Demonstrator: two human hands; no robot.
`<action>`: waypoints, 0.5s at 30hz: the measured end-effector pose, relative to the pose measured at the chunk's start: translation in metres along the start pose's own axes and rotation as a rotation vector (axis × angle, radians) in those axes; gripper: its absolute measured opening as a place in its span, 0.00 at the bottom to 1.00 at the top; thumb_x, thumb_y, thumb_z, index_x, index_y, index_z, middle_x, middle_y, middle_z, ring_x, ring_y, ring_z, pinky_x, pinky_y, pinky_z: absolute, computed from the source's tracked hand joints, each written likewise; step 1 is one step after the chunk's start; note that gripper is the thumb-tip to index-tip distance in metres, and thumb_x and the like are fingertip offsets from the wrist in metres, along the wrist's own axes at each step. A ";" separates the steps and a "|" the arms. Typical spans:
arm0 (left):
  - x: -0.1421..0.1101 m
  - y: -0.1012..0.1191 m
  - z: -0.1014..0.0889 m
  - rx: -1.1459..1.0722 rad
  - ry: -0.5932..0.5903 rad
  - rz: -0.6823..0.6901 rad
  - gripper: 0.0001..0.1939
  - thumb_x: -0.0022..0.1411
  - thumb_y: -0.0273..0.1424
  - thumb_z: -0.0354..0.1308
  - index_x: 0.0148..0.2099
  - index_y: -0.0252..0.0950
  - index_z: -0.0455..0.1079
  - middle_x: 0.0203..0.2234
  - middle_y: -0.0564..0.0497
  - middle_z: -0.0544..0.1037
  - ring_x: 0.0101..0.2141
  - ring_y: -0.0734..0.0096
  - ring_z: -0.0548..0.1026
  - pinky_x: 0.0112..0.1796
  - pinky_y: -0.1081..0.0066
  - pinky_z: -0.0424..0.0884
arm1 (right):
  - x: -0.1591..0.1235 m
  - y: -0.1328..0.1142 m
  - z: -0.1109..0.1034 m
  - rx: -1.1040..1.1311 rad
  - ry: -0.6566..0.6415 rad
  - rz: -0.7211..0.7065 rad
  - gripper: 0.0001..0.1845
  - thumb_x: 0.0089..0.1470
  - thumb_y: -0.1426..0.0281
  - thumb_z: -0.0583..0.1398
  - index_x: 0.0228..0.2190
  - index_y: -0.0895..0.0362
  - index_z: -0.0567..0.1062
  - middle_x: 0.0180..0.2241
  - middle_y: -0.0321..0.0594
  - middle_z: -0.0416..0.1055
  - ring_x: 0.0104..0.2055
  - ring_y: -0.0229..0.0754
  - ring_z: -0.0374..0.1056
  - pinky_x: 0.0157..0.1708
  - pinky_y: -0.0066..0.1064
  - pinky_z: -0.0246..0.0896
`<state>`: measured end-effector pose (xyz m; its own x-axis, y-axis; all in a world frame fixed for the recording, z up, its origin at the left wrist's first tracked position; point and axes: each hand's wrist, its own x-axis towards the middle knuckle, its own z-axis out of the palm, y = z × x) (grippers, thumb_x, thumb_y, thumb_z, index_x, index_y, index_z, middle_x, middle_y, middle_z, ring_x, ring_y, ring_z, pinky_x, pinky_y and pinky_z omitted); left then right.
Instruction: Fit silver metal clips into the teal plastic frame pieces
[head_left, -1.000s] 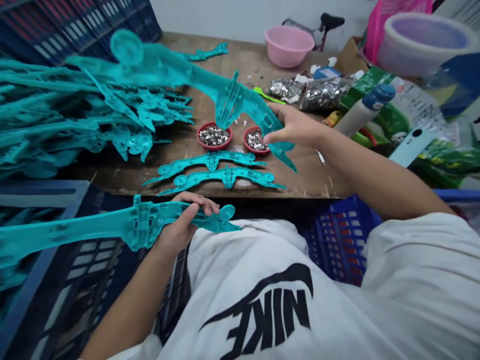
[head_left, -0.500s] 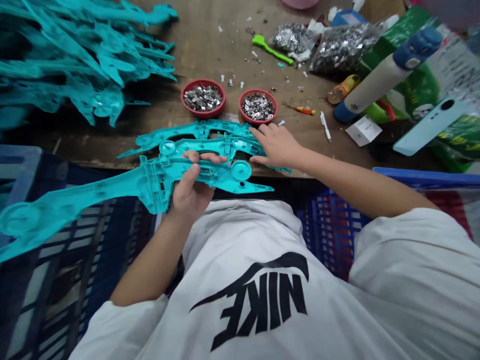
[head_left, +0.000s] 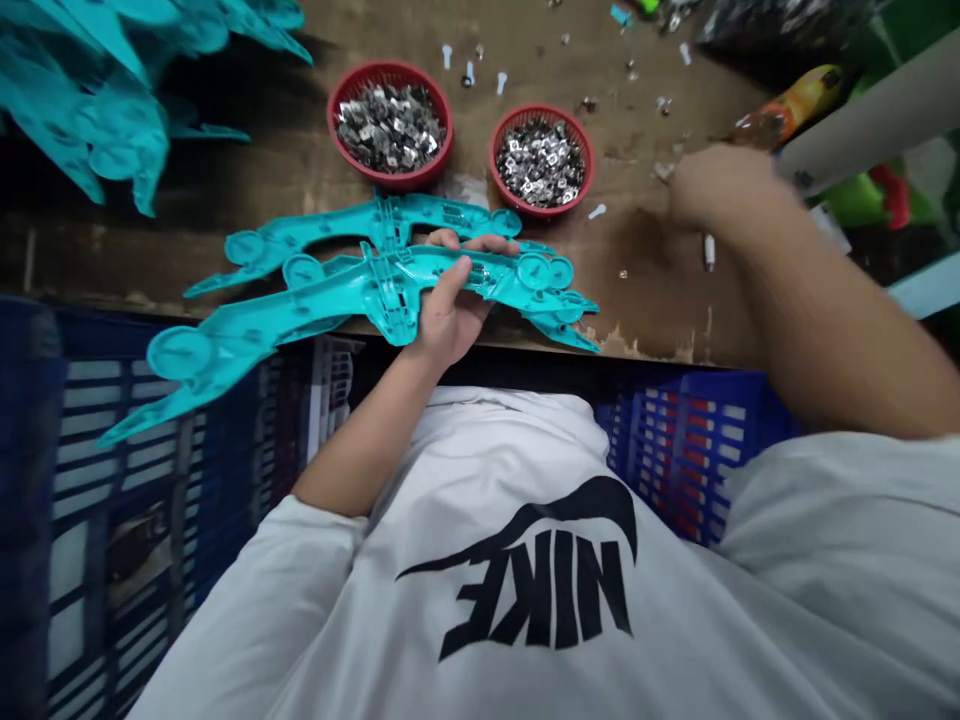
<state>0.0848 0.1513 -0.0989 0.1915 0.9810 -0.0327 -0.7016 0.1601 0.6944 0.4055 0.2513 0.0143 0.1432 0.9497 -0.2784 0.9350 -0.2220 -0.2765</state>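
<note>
A long turquoise plastic part [head_left: 292,312] with round bosses and ribs lies across my left hand [head_left: 451,315], whose thumb and fingers are closed on its right half. Behind it on the table, partly covered, is a similar turquoise part [head_left: 315,232]. My right hand [head_left: 720,190] is over the table at the right, above a white pen [head_left: 709,252] and near an orange-yellow bottle [head_left: 799,100]. Motion smears its fingers, so anything in them cannot be made out. The screwdriver seen earlier in that area is not visible.
Two red baskets, one larger [head_left: 448,135] and one smaller [head_left: 589,165], hold small metal clips. A heap of turquoise parts [head_left: 112,110] is at the upper left. Blue crates stand below the table edge at left [head_left: 142,380] and right [head_left: 652,430]. A pale flask [head_left: 885,105] leans at the right.
My right hand has moved right, away from the turquoise parts. The held part has come up and right over the table with my left hand. The view has shifted closer.
</note>
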 end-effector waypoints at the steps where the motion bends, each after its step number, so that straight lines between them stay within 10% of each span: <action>1: -0.001 0.002 0.003 0.014 0.021 0.003 0.29 0.71 0.50 0.83 0.52 0.47 0.66 0.51 0.50 0.88 0.62 0.45 0.91 0.67 0.44 0.85 | -0.023 -0.008 -0.013 -0.142 -0.038 0.030 0.21 0.69 0.82 0.71 0.29 0.56 0.69 0.55 0.75 0.84 0.78 1.03 0.67 0.73 1.02 0.49; 2: -0.003 0.004 0.005 0.035 0.049 0.008 0.27 0.75 0.53 0.80 0.52 0.47 0.66 0.50 0.50 0.87 0.61 0.45 0.92 0.66 0.44 0.85 | -0.048 -0.015 -0.023 -0.386 -0.093 -0.072 0.06 0.73 0.78 0.67 0.40 0.59 0.78 0.59 0.73 0.83 0.75 0.98 0.73 0.72 0.96 0.64; 6: -0.008 0.015 0.016 0.156 0.116 0.025 0.35 0.79 0.72 0.68 0.50 0.46 0.67 0.48 0.48 0.87 0.62 0.43 0.91 0.67 0.41 0.85 | -0.143 -0.038 -0.021 -0.135 -0.075 -0.615 0.30 0.84 0.54 0.53 0.73 0.43 0.83 0.59 0.57 0.80 0.61 0.75 0.85 0.63 0.75 0.86; 11: -0.015 0.024 0.038 0.231 0.187 -0.089 0.48 0.73 0.87 0.46 0.45 0.44 0.66 0.41 0.44 0.85 0.68 0.37 0.86 0.66 0.44 0.86 | -0.177 -0.048 0.027 0.264 0.009 -0.632 0.22 0.85 0.52 0.59 0.64 0.41 0.90 0.58 0.46 0.85 0.60 0.63 0.86 0.63 0.61 0.88; 15: -0.028 0.025 0.061 0.141 0.243 -0.103 0.41 0.83 0.77 0.48 0.39 0.46 0.66 0.27 0.48 0.75 0.57 0.40 0.90 0.57 0.47 0.90 | -0.172 -0.050 0.033 0.333 0.121 -0.806 0.11 0.80 0.59 0.68 0.54 0.44 0.92 0.50 0.42 0.89 0.51 0.53 0.88 0.54 0.45 0.87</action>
<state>0.1036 0.1207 -0.0362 0.0745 0.9608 -0.2672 -0.5817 0.2595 0.7709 0.3238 0.0918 0.0460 -0.4680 0.8580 0.2115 0.6260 0.4908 -0.6060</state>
